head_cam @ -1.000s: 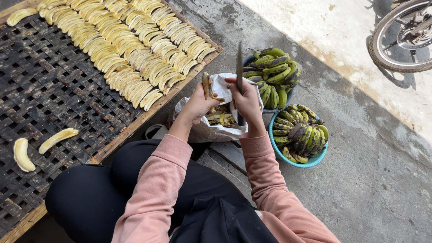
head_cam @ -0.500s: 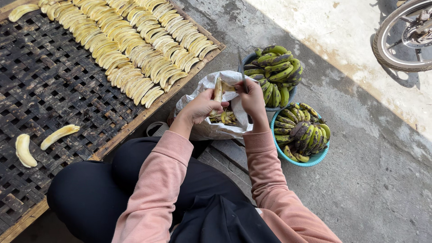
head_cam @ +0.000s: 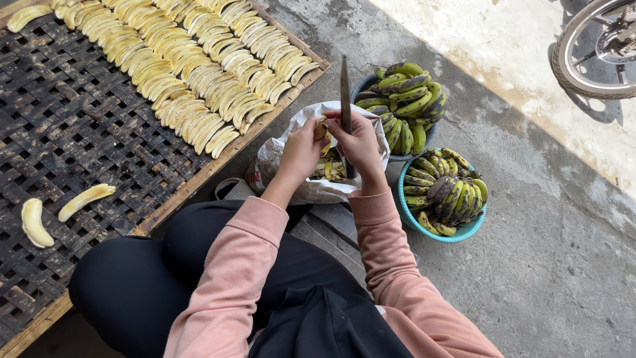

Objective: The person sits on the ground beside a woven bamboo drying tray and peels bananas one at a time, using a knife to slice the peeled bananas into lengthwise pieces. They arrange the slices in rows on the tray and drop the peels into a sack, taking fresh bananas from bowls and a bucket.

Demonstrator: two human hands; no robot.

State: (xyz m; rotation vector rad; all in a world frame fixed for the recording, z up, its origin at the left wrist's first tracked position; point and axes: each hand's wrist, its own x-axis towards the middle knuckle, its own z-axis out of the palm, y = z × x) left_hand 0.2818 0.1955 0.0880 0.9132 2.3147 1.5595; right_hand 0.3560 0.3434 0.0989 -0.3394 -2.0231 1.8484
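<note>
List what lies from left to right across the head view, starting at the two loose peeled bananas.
Two loose peeled bananas → woven drying rack → rows of peeled bananas → left hand → knife → right hand → turquoise bowl of green bananas → wheel.

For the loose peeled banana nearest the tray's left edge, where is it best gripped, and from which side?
Grip the peeled banana at its thick middle, coming straight down from above. It lies flat and curved on the woven tray, apart from its neighbour, so both long sides are free for fingers. Probably hold lightly; peeled flesh looks soft.
</note>
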